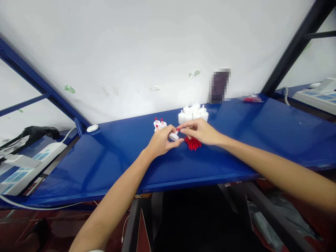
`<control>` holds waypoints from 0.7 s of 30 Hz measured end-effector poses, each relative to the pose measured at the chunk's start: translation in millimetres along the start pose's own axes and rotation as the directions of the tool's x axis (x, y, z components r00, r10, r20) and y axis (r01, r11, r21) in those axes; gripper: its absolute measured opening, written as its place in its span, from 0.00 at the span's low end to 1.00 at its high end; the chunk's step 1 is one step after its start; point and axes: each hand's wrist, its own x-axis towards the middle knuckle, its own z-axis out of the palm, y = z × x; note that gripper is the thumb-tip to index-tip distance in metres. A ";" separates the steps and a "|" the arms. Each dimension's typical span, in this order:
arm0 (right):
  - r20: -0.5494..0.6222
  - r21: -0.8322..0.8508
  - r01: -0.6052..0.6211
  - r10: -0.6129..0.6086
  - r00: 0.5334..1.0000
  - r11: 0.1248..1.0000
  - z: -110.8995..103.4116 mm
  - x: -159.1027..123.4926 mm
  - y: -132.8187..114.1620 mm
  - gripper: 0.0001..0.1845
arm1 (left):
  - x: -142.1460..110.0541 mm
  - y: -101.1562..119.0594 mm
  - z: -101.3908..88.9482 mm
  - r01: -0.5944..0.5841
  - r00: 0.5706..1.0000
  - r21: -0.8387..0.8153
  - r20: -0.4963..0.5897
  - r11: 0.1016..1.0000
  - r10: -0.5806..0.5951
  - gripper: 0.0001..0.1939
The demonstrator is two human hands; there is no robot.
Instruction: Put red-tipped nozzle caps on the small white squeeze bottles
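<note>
My left hand [160, 141] is closed around a small white squeeze bottle [173, 137], which lies tilted with its nozzle pointing up and to the right. A small red cap [178, 129] sits at the nozzle tip, pinched by the thumb and forefinger of my right hand [201, 132]. Below the right hand, a pile of loose red caps [193, 144] lies on the blue table [168, 171]. Just behind my left hand stand several white bottles with red tips [160, 124], partly hidden by it. Uncapped white bottles [193, 115] stand upright in a group behind my right hand.
A white wall [131, 52] rises behind the table. Against it are a blurred dark object [219, 85] and a clear bag with something red [252, 98]. A round white object [92, 128] lies at the left edge. White devices [34, 164] flank the table.
</note>
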 end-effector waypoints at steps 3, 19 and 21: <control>0.053 -0.035 0.003 -0.001 0.999 0.999 3.3 -2.0 -0.3 0.18 | 0.9 0.6 -0.4 0.062 0.998 0.021 0.019 0.998 -0.063 0.24; 0.037 -0.238 0.148 -0.144 0.989 0.960 7.5 -4.8 -1.6 0.18 | -0.5 5.2 -3.8 0.088 0.995 0.035 0.045 0.995 -0.090 0.23; 0.045 -0.279 0.155 -0.148 0.988 0.948 6.3 -5.2 -1.6 0.18 | -0.3 5.7 -3.3 0.098 0.994 0.062 0.034 0.993 -0.100 0.21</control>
